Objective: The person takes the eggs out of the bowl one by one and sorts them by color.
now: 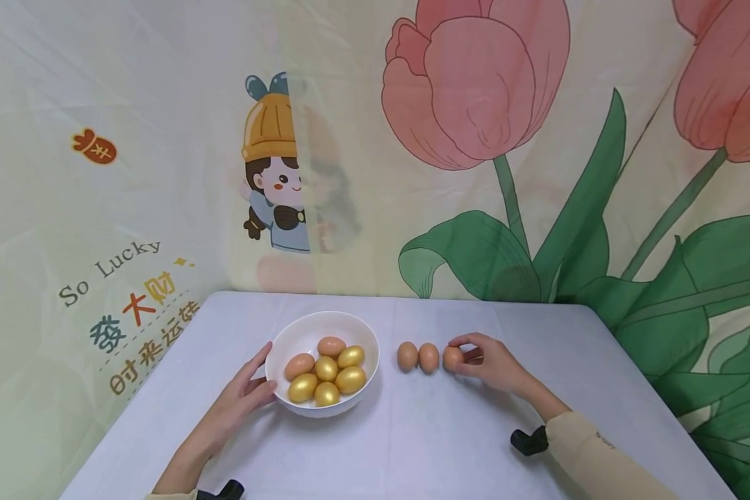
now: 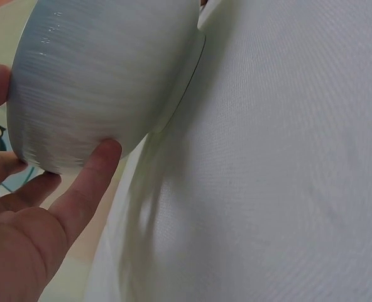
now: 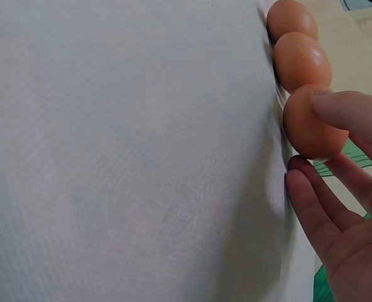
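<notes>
A white bowl (image 1: 321, 329) stands left of centre on the table, with two brown eggs (image 1: 332, 346) and several shiny golden eggs (image 1: 327, 369) inside. Against its outer left side rests my left hand (image 1: 234, 403), fingers spread and fairly straight; the left wrist view shows fingertips (image 2: 104, 154) touching the wall. To the right of the bowl, three brown eggs form a row. My right hand (image 1: 496, 364) pinches the rightmost egg (image 3: 305, 123) between thumb and fingers. The middle egg (image 1: 428, 357) and the left egg (image 1: 407, 356) lie beside it on the cloth.
A white cloth (image 1: 387, 458) covers the table. Behind it hangs a printed backdrop with large pink tulips (image 1: 481, 83) and a cartoon figure (image 1: 275, 173). Black wrist mounts (image 1: 530, 441) sit by the beige sleeves (image 1: 600, 458).
</notes>
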Motion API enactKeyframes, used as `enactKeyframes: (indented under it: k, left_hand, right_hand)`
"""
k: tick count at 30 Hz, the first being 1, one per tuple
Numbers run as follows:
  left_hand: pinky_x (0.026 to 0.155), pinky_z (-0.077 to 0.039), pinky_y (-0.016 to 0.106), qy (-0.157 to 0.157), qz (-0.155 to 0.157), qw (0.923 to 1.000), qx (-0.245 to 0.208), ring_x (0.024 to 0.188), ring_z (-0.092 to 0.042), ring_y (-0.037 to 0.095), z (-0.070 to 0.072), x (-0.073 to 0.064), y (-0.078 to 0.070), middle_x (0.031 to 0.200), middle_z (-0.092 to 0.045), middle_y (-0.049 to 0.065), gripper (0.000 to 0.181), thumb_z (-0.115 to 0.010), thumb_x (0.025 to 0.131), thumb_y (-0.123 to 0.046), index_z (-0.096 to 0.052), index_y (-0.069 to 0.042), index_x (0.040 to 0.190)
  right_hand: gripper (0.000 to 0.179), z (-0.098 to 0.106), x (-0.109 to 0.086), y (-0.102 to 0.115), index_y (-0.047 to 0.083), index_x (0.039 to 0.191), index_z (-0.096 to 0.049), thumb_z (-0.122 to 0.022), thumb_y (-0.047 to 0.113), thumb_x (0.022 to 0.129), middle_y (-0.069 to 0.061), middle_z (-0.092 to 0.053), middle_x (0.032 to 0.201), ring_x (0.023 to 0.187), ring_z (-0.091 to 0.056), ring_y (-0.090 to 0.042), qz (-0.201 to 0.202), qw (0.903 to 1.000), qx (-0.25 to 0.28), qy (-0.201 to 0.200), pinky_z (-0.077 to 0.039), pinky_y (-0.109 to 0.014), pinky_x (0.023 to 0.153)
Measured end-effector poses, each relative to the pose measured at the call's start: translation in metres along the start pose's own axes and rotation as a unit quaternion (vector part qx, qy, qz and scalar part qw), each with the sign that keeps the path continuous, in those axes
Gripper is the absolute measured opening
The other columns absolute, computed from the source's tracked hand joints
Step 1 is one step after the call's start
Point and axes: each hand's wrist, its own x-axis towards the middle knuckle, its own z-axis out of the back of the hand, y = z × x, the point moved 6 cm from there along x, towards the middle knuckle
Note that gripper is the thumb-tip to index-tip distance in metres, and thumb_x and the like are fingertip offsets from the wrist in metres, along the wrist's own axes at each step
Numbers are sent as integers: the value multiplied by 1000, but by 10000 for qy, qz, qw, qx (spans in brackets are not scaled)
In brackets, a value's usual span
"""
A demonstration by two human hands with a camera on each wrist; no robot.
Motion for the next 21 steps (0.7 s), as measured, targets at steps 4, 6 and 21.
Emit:
enactKeyframes:
  k: [4,6,21]
  left_hand:
    - [106,-59,39,14,9,10000,5,149,-44,47,0,-1,-1,178,-10,17,81,-64,107,-23,-16,-25,172]
    - [107,-59,39,20,15,10000,17,149,-44,47,0,-1,-1,178,-9,16,81,-64,107,-24,-16,-26,172]
    - [103,-60,35,-30,-46,9999,-102,147,-46,48,1,0,2,173,-18,23,81,-65,107,-22,-17,-22,172]
  right_hand:
    - [43,-2,1,1,15,130,-71,-87,14,90,-9,-69,130,107,-72,-26,51,10000,15,55,-65,-35,87]
    - [44,-3,1,0,15,130,-71,-87,15,90,-9,-69,130,107,-71,-26,67,9999,24,104,-65,-33,87]
    - [51,-3,-1,9,9,139,-66,-84,14,92,-14,-66,137,110,-70,-30,107,9992,143,359,-63,-32,88]
